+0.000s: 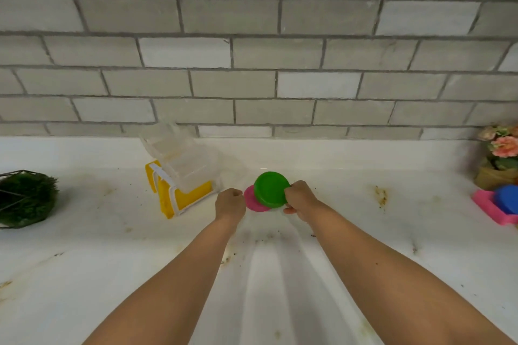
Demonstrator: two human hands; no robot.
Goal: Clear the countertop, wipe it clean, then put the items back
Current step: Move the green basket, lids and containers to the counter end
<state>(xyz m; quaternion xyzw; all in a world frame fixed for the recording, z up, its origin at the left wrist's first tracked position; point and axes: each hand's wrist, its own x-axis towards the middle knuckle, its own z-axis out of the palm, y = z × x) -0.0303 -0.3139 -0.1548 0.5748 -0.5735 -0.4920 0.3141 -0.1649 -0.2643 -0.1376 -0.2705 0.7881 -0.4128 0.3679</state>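
Here, our right fingers (293, 190) curl over the rim of the green disc (270, 189), thumb beneath, clamped on its right edge. The disc is tilted and overlaps the pink disc (251, 202), which lies flat on the counter (392, 232); we cannot tell whether the two touch. Our left fingers (235, 193) are curled in at the pink disc's left edge, and whether they pinch it we cannot tell. The right hand (301, 199) and the left hand (230, 204) sit close together at mid-counter, both bare forearms reaching in from the near edge.

Just left of the hands stands a yellow box (179, 199) with its clear lid (182, 159) thrown open toward the tiles (252, 50). Brown stains (381, 196) and dark crumbs (266, 238) mark the white counter around and in front of the hands. Well off to the left sits a green plant (26, 199) in a wire frame. At the far right stand pink flowers (501, 145) in a pot, and in front of them a pink tray (487, 204) holding a blue thing (507, 199)
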